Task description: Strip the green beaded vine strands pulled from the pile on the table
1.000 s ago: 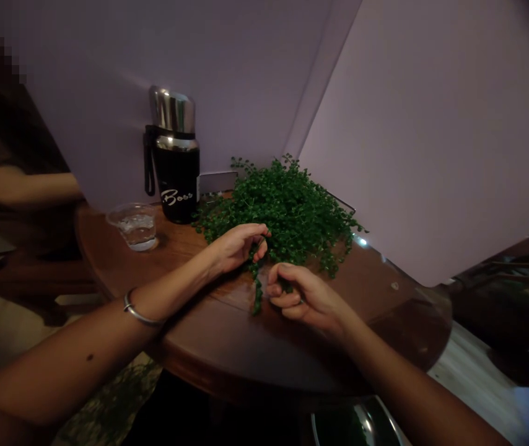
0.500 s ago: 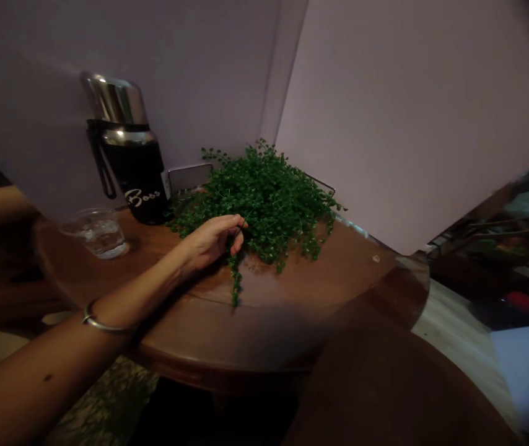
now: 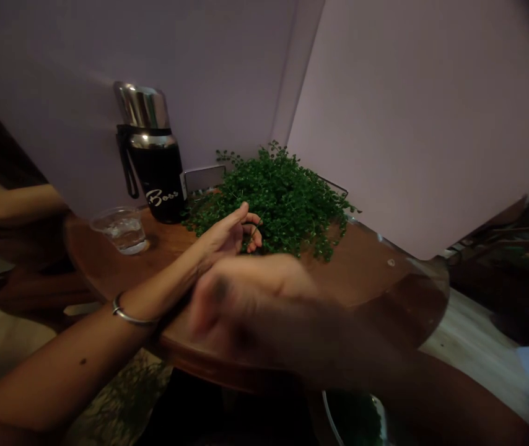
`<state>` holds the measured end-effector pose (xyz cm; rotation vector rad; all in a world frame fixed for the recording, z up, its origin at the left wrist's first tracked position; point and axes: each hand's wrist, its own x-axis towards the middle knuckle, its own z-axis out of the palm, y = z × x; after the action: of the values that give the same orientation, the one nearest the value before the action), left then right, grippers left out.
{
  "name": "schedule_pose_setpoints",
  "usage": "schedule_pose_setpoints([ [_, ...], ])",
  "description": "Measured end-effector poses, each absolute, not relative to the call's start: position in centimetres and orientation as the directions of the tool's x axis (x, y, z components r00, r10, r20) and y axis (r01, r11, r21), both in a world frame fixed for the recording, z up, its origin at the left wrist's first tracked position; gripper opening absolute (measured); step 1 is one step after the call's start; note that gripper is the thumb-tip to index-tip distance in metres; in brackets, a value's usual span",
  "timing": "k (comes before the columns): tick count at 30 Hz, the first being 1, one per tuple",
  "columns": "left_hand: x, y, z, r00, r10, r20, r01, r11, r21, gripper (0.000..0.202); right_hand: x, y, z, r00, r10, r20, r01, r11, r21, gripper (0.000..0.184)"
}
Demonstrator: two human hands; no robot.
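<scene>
The leafy greens [image 3: 287,198] are deep green right through, against a glossy reddish-brown tabletop [image 3: 362,263]. The flask [image 3: 153,167] is black below and mirror silver on top, with white script lettering and a black strap [image 3: 127,166]. The cup [image 3: 122,234] looks clear, the bangle [image 3: 132,318] plain silver. One wall [image 3: 218,74] shows dusky mauve, the other [image 3: 422,136] a pinker grey.

The left hand [image 3: 231,236] curls loosely beside the plant [image 3: 287,192], the blurred right hand [image 3: 255,294] in front of that plant.
</scene>
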<state>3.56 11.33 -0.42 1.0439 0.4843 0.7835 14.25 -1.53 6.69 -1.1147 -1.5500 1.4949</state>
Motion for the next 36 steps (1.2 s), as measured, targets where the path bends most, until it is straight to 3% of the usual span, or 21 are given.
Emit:
schedule_pose_setpoints([
  [2,3.5,11.3,-0.4,0.649,0.761,0.014,-0.385,0.313,0.868,0.048,15.2,0.2,5.6,-0.316,0.94,0.127,0.205,0.198,-0.959,0.021],
  [5,3.7,11.4,-0.5,0.664,0.745,0.063,-0.437,0.318,0.842,0.056,16.9,4.0,3.1,-0.251,0.897,0.362,0.467,0.441,-0.766,0.022],
  [9,4.0,11.5,-0.7,0.67,0.739,0.078,-0.467,0.337,0.817,0.064,18.0,6.8,0.7,-0.372,0.879,0.298,0.792,0.468,-0.393,0.025],
  [12,3.9,11.4,-0.7,0.686,0.723,0.083,-0.475,0.358,0.804,0.068,17.9,6.8,-0.1,-0.379,0.904,0.196,0.904,0.407,-0.13,0.03],
  [15,3.9,11.5,-0.8,0.704,0.704,0.093,-0.471,0.364,0.804,0.068,17.9,6.6,-0.6,-0.32,0.927,0.196,0.942,0.334,-0.039,0.028],
  [17,3.9,11.6,-0.8,0.688,0.717,0.11,-0.474,0.329,0.817,0.064,18.2,6.8,-0.8,-0.294,0.922,0.251,0.937,0.33,-0.114,0.023],
  [20,4.2,11.9,-1.1,0.561,0.803,0.2,-0.484,0.123,0.867,0.041,18.9,7.4,-0.9,-0.228,0.916,0.331,0.843,0.355,-0.404,0.014],
  [22,4.3,12.1,-1.4,0.471,0.843,0.262,-0.387,-0.069,0.92,0.021,19.2,7.6,-0.9,-0.167,0.932,0.32,0.718,0.338,-0.609,0.012],
  [24,4.3,12.4,-1.8,0.461,0.839,0.289,-0.188,-0.226,0.956,0.014,19.3,7.7,-1.0,-0.129,0.948,0.292,0.607,0.308,-0.732,0.011],
  [27,4.1,12.6,-2.3,0.559,0.784,0.271,0.074,-0.372,0.925,0.019,19.3,7.7,-1.2,-0.093,0.948,0.304,0.545,0.304,-0.782,0.01],
  [30,3.9,12.7,-2.6,0.618,0.747,0.244,0.183,-0.438,0.88,0.012,19.3,7.9,-1.3,-0.087,0.948,0.307,0.528,0.305,-0.792,0.011],
  [33,3.9,12.9,-2.7,0.576,0.778,0.252,0.166,-0.413,0.895,0.004,19.6,7.9,-0.8,-0.068,0.965,0.254,0.451,0.257,-0.855,0.012],
  [36,4.0,12.9,-2.3,0.46,0.851,0.254,-0.004,-0.284,0.959,0.005,20.0,7.5,0.2,0.085,0.96,0.267,0.345,0.223,-0.912,0.019],
])
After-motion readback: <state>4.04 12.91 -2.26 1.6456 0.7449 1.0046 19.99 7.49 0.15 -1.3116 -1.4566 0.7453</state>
